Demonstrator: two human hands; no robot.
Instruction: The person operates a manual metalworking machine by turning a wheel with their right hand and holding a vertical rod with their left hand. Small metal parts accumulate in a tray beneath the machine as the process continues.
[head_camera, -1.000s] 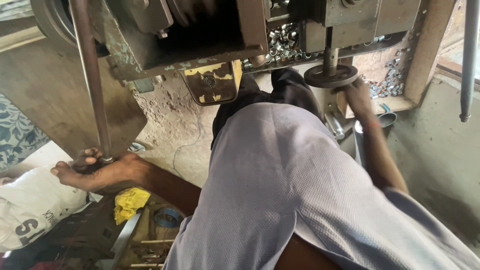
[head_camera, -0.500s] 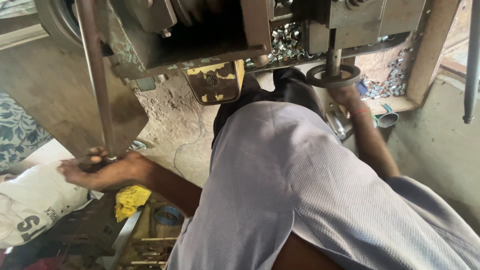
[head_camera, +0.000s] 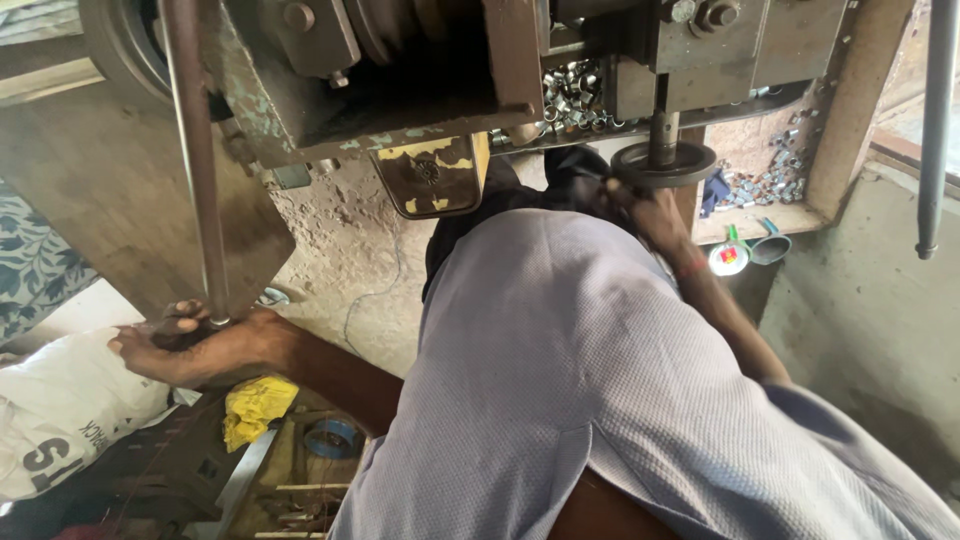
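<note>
My left hand (head_camera: 200, 345) is low at the left, palm up, with its fingers curled around the foot of a long upright metal lever rod (head_camera: 195, 150). My right hand (head_camera: 650, 212) reaches forward past my grey shirt. It touches the underside of a round dark metal disc (head_camera: 668, 162) on a vertical spindle of the heavy press machine (head_camera: 400, 70). The fingers of that hand are blurred and partly hidden behind the disc. Several small shiny metal rings (head_camera: 575, 90) lie heaped on the machine bed just behind it.
More metal rings (head_camera: 770, 182) lie on a ledge at the right, beside a small green-handled cup (head_camera: 745, 255). A white sack (head_camera: 60, 410), a yellow cloth (head_camera: 255, 405) and a blue tape roll (head_camera: 332, 437) lie on the floor at the left. A second grey rod (head_camera: 935, 120) hangs at the far right.
My left hand keeps its hold on the lever rod. My right hand has edged a little left under the disc, and the view has shifted slightly.
</note>
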